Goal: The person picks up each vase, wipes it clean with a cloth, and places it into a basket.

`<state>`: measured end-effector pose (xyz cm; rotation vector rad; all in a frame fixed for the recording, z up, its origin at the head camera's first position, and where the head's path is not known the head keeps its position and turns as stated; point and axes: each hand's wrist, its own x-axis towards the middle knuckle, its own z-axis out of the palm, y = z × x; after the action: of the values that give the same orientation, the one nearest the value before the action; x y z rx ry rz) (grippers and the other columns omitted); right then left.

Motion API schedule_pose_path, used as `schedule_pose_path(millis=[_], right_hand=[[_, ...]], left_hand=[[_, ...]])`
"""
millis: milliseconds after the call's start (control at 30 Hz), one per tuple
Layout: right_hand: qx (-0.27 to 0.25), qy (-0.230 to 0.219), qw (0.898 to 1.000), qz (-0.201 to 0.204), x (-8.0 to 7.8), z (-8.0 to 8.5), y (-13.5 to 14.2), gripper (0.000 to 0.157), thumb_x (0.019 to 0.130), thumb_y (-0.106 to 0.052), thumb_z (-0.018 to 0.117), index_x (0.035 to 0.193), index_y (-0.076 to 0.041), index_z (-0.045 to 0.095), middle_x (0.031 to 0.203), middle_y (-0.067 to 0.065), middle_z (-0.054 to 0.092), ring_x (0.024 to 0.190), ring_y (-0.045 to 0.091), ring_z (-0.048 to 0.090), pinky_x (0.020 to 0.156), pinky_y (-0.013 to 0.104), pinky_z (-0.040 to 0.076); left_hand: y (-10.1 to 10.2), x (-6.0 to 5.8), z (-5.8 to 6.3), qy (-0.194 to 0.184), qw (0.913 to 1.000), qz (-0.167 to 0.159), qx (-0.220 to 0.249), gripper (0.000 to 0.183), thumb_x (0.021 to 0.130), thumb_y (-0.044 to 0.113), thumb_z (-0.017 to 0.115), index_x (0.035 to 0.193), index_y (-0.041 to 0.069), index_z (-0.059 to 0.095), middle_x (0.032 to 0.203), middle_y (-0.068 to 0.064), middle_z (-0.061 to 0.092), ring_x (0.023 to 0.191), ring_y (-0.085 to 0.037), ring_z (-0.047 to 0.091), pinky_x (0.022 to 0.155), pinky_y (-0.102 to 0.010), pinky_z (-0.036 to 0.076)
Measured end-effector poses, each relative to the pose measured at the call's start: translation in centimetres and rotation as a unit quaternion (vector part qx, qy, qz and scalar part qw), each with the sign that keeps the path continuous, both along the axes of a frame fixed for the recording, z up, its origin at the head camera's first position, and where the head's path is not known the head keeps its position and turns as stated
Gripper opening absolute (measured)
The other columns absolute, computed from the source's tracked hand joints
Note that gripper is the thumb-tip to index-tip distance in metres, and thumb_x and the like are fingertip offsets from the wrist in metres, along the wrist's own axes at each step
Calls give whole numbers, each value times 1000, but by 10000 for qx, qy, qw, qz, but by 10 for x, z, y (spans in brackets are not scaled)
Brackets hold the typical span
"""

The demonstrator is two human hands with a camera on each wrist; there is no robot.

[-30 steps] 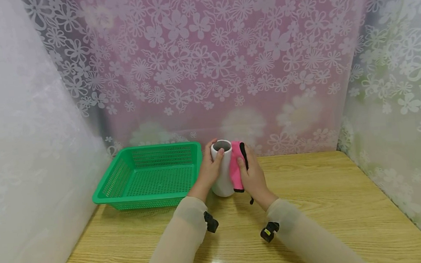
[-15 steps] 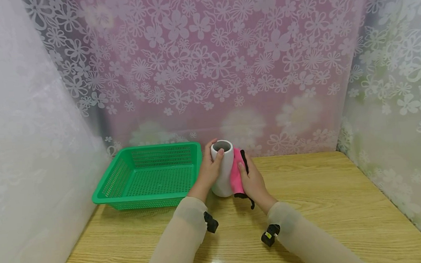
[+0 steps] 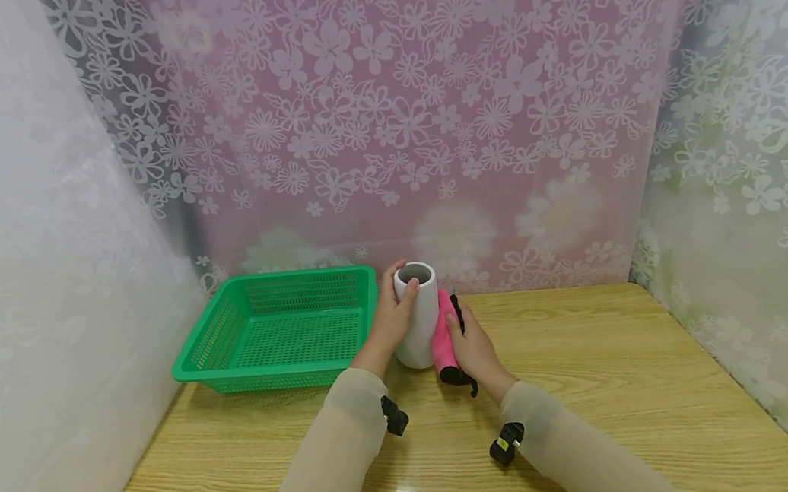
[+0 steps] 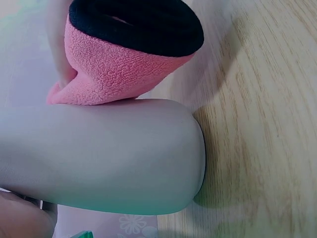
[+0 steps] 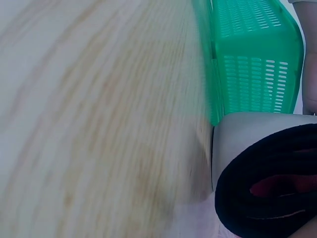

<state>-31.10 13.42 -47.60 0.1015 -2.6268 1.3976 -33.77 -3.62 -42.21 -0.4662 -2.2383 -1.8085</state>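
Observation:
A white vase (image 3: 419, 332) with a round open mouth stands upright on the table. My left hand (image 3: 391, 319) grips it near the top, thumb over the front of the rim. In my right hand (image 3: 475, 345) is a pink fleece cloth (image 3: 444, 341) with black edging, held to the vase's right side. The left wrist view shows the folded cloth (image 4: 114, 72) lying along the vase wall (image 4: 109, 153), its black end bulging outward. From the right wrist, the black edging (image 5: 235, 196) covers part of the vase (image 5: 242, 126); the right palm is hidden.
A green perforated plastic basket (image 3: 280, 380) stands left of the vase, close to my left forearm. The wooden table (image 3: 580, 355) extends to the right. Flowered curtains (image 3: 385, 124) enclose the back and both sides.
My right hand has slid the cloth down the vase's right side, and its lower black end now turns toward me. The left hand and the vase stay in place.

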Motion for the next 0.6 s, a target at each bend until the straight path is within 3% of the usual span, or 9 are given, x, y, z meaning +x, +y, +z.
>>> schedule_pose_path(millis=[200,367,600], right_hand=[[-1,-222,9997,-57,-1,1,0,60,109,-43,34,158,-11,25,155,24,37,140,45,37,113,59,29],[-88,-442,9990,-79,-2,2,-1,62,108,-46,33,159,-10,24,156,24,35,141,45,35,114,59,27],[222,-805,9965,18,-1,-3,2,62,109,-41,33,156,-1,26,156,27,33,143,46,31,116,58,24]], left_hand=[[0,0,0,13,10000,32,6,56,104,42,52,153,24,33,139,-12,49,121,-30,54,99,-55,45],[0,0,0,40,10000,35,17,56,105,38,52,154,21,33,140,-14,49,122,-33,53,99,-56,45],[1,1,2,-22,10000,-21,35,56,105,37,52,155,23,31,141,-15,48,122,-36,53,100,-61,43]])
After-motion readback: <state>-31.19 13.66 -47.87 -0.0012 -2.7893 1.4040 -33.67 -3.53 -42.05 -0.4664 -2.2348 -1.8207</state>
